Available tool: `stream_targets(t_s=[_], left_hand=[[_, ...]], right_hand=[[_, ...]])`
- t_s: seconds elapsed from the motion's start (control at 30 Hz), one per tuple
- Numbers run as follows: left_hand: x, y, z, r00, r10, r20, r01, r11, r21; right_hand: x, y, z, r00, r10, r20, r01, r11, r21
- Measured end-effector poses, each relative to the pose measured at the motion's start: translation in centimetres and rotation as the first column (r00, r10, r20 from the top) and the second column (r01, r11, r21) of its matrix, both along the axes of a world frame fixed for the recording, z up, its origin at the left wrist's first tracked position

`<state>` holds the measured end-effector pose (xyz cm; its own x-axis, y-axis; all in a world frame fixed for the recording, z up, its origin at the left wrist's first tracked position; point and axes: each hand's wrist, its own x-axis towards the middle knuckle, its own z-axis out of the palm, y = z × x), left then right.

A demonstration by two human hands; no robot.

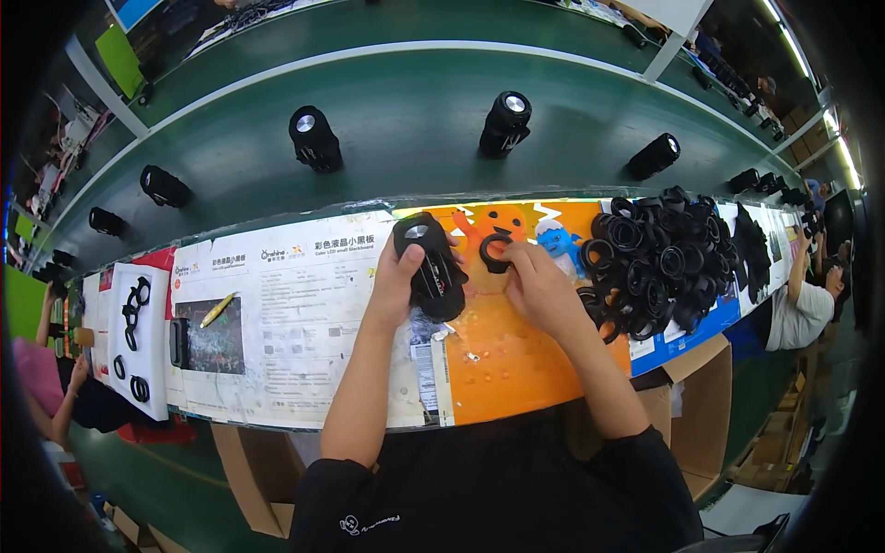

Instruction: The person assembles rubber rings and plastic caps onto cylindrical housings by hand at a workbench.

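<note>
My left hand (403, 276) is wrapped round a black cylindrical speaker (440, 281), tilted over the work table with one round end toward the far side. Just right of it, my right hand (537, 284) pinches a black ring (495, 252) between thumb and fingers. The ring is apart from the speaker. Close to my right hand lies a big heap of similar black rings (656, 263). Under both hands are an orange printed sheet (498, 369) and a white printed board (309, 346).
Beyond the table runs a green conveyor belt (406, 138) with several black cylinders standing on it. At left, a white foam tray (152, 355) holds black rings, near a yellow cutter (217, 311). Open cardboard boxes (705, 405) stand below the near edge. Co-workers sit at both sides.
</note>
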<state>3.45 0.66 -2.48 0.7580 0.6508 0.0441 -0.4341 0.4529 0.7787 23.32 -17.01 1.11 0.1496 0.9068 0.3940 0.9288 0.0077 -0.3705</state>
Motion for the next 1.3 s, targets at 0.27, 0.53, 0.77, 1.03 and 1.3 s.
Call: stream_targets(t_s=[0.27, 0.53, 0.77, 1.03, 1.3], left_hand=[[0.4, -0.6, 0.4, 1.000, -0.013, -0.026, 0.013, 1.000, 0.012], [0.5, -0.5, -1.3, 0.987, -0.003, -0.162, 0.042, 0.970, 0.240], [0.5, -1.5, 1.0, 0.960, -0.048, -0.277, 0.114, 0.967, 0.227], [0.4, -1.2, 1.0, 0.948, -0.021, -0.317, 0.112, 0.955, 0.274], [0.5, -1.5, 1.0, 0.955, -0.019, -0.296, 0.117, 0.941, 0.317]], right_hand=[[1.5, 1.1, -0.8, 0.974, -0.043, -0.223, 0.013, 0.991, -0.134], [3.4, 7.2, 7.3, 0.545, 0.125, -0.829, -0.332, 0.940, -0.077], [3.7, 8.9, 11.0, 0.606, 0.204, -0.769, -0.564, 0.792, -0.234], [1.9, 7.2, 11.3, 0.835, 0.370, -0.407, -0.480, 0.851, -0.211], [1.5, 6.8, 12.0, 0.844, 0.479, -0.242, -0.531, 0.810, -0.249]])
